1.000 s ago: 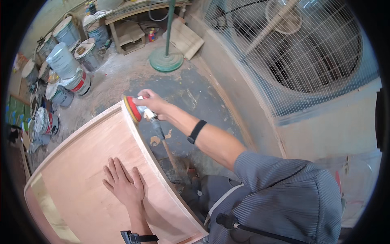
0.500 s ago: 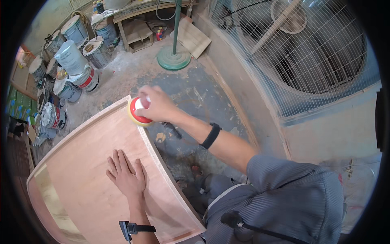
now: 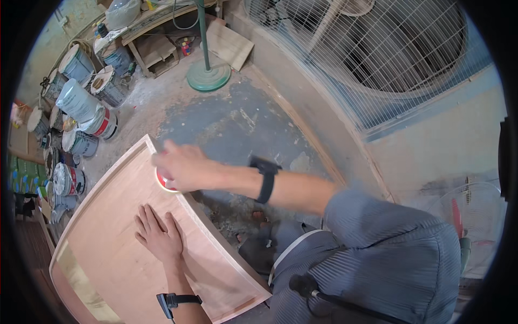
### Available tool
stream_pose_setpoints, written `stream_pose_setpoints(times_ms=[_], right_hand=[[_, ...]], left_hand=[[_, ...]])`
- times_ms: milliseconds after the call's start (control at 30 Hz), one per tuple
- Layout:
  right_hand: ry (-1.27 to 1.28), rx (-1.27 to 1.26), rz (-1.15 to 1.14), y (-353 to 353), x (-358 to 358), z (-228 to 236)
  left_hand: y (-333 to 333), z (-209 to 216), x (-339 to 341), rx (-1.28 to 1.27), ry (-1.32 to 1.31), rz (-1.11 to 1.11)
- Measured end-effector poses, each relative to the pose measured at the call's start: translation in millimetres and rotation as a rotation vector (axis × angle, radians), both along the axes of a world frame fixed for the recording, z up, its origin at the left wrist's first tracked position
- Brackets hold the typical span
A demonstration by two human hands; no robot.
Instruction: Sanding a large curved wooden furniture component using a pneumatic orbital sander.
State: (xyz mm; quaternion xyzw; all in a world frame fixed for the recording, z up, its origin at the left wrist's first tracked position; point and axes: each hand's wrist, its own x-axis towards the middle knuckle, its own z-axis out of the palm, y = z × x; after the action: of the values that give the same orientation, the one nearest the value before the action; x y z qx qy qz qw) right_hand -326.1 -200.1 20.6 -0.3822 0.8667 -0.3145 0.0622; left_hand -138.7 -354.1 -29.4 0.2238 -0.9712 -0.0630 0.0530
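A wooden panel (image 3: 116, 216) with a raised rim lies before me, with a pale yellowish band across its left part. On its surface rests my left hand (image 3: 161, 236), flat with the fingers spread and nothing held. My right hand (image 3: 186, 166), blurred by motion, is wrapped over a round red palm sander (image 3: 163, 181) near the panel's far right corner. Only part of the sander's red body and pale lower edge shows; the hand hides its top. The sander sits at the inner side of the right-hand rim.
Several paint buckets (image 3: 75, 181) line the floor at the left. A green round stand base (image 3: 209, 78) with a pole stands beyond the panel. At the far right a large fan (image 3: 394, 48) sits behind a wire grille. A low wooden workbench (image 3: 154, 27) is at the back.
My right hand has moved with the sander from the far corner a little way along the right-hand rim toward me. The left hand stays flat on the panel. The whole view has shifted.
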Motion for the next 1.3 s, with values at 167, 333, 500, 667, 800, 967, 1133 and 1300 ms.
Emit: stream_pose_setpoints(times_ms=[167, 333, 500, 667, 800, 967, 1133, 1300], right_hand=[[-0.851, -0.655, -0.456, 28, 19, -86], [-0.282, -0.328, -0.222, 37, 34, -26], [-0.031, 0.084, 0.087, 36, 34, 18], [-0.358, -0.529, -0.274, 56, 63, -69], [-0.969, -0.678, -0.391, 61, 73, -96], [0.012, 0.054, 0.026, 66, 92, 9], [-0.043, 0.045, 0.03, 70, 114, 5], [-0.815, -0.637, -0.434, 86, 143, -61]], left_hand=[[8, 3, -8, -0.009, 0.029, -0.013], [2, -2, -4, -0.042, -0.022, -0.008], [2, 1, -5, 0.006, -0.06, -0.027], [5, 2, -5, -0.02, -0.038, -0.007], [8, -3, -11, -0.017, -0.071, -0.02], [8, 5, -3, 0.025, -0.045, -0.008], [-2, 1, 3, -0.002, -0.043, -0.01], [7, 1, 0, -0.018, -0.023, -0.043]])
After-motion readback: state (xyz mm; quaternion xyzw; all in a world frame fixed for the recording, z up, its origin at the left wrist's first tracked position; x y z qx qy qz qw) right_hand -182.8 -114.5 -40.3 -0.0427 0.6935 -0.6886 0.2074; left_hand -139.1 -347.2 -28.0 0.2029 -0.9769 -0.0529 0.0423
